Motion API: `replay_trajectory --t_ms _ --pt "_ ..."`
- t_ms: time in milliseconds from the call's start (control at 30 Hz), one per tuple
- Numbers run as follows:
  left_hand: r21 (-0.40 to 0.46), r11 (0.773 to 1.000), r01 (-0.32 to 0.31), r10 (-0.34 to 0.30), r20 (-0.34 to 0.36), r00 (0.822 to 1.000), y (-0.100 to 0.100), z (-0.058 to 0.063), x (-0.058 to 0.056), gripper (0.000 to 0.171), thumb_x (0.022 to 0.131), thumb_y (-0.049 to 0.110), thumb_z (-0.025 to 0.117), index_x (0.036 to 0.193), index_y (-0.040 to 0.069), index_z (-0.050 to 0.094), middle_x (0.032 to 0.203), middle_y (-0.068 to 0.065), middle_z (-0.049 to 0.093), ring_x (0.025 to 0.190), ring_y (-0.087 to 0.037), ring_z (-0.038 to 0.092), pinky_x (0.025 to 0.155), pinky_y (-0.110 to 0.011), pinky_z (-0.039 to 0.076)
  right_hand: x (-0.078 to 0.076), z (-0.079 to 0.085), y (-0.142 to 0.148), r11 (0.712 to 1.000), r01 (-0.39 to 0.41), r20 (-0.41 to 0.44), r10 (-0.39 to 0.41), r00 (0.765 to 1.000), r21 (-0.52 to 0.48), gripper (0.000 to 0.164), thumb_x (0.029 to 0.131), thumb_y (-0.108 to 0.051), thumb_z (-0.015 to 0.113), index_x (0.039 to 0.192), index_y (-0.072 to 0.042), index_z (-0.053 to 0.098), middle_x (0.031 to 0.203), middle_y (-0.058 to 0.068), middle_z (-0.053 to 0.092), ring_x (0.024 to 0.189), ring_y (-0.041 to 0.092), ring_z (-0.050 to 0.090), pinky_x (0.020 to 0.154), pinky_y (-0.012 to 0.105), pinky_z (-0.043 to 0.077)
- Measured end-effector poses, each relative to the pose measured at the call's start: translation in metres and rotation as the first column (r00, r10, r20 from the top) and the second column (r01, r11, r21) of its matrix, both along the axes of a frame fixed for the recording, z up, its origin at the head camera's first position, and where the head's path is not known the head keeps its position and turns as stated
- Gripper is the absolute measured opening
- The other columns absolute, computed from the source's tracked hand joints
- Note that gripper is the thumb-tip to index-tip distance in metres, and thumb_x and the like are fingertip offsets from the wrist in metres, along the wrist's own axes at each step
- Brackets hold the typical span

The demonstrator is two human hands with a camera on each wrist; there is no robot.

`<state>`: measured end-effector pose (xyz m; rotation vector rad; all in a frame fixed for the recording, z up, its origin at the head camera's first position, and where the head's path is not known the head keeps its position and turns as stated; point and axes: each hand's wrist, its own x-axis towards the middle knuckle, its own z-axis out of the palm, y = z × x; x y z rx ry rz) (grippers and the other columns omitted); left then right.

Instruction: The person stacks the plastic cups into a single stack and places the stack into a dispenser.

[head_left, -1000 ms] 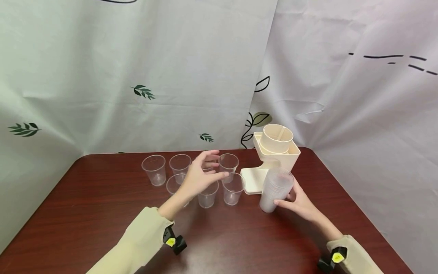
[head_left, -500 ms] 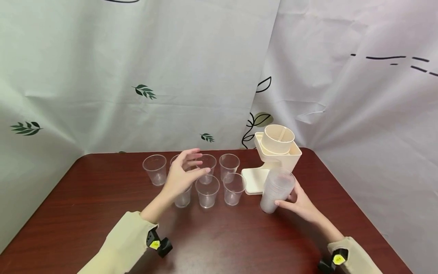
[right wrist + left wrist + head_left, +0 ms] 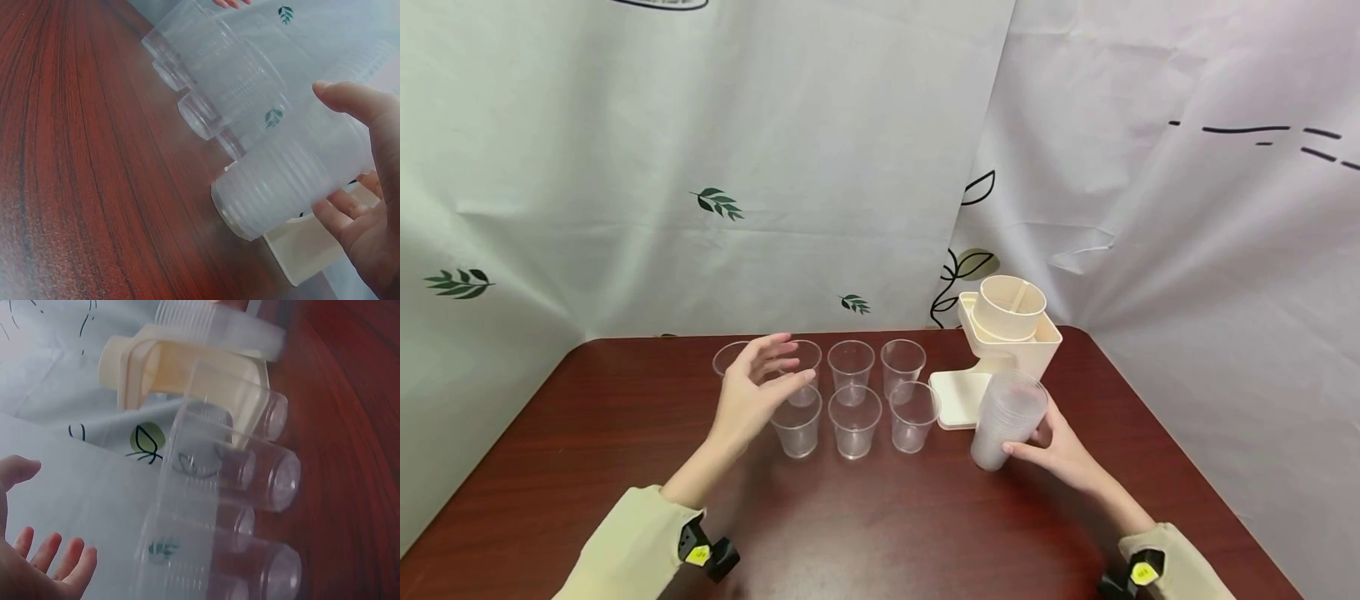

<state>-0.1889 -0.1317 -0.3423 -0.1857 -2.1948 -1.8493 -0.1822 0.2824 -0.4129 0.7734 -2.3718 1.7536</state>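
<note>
My right hand (image 3: 1057,448) grips a stack of nested clear plastic cups (image 3: 1009,417), tilted, on the right side in the head view. In the right wrist view the thumb and fingers lie round that stack (image 3: 281,181). My left hand (image 3: 752,392) hangs above the left end of the standing cups with its fingers spread and nothing between them. Single clear cups stand upright in two rows: a front one (image 3: 853,433), one at the front right (image 3: 912,429), and one at the back right (image 3: 901,362). The back-left cup (image 3: 724,357) is partly hidden behind the left hand.
A cream-coloured dispenser-like stand (image 3: 1015,329) with a round top holder and flat base (image 3: 957,398) stands at the back right, beside the stack. The dark red wooden table (image 3: 887,533) ends at a pale curtain (image 3: 775,167) with leaf prints.
My left hand has moved left across the cups, its fingers staying spread, uncovering the middle cups. The right hand has stayed in place with the stack.
</note>
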Motion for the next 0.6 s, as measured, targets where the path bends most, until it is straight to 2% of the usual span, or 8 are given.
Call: replay_trajectory --t_ms 167,367,600 --pt "0.016 0.999 -0.04 0.041 -0.017 0.999 -0.012 -0.006 0.004 0.051 0.08 0.007 0.076 0.126 0.007 0.054 0.107 0.018 0.062 0.095 0.002 0.064 0.088 -0.019 0.053 0.001 0.0 0.0 1.0 0.001 0.005 -0.001 1.0 0.001 0.09 0.076 0.012 0.069 0.148 -0.004 0.018 0.13 -0.013 0.047 0.111 -0.002 0.056 0.085 0.017 0.053" --pt "0.008 0.995 -0.095 0.095 0.012 0.995 -0.026 -0.013 0.007 0.051 0.08 0.009 0.077 0.126 0.007 0.054 0.103 0.022 0.063 0.095 0.0 0.065 0.085 -0.013 0.05 0.001 0.0 -0.001 1.0 0.002 -0.004 -0.002 1.0 0.001 0.09 0.076 0.013 0.069 0.148 -0.004 0.019 0.13 -0.013 0.047 0.111 -0.003 0.055 0.084 0.017 0.053" --pt "-0.03 0.989 -0.142 0.143 0.046 0.989 -0.041 -0.027 0.008 0.053 0.08 0.013 0.078 0.127 0.009 0.054 0.103 0.025 0.062 0.091 0.008 0.063 0.077 -0.011 0.053 0.001 0.0 0.0 1.0 -0.002 -0.022 0.002 1.0 0.006 0.088 0.076 0.013 0.069 0.147 -0.002 0.019 0.129 -0.014 0.047 0.111 -0.003 0.055 0.084 0.016 0.053"
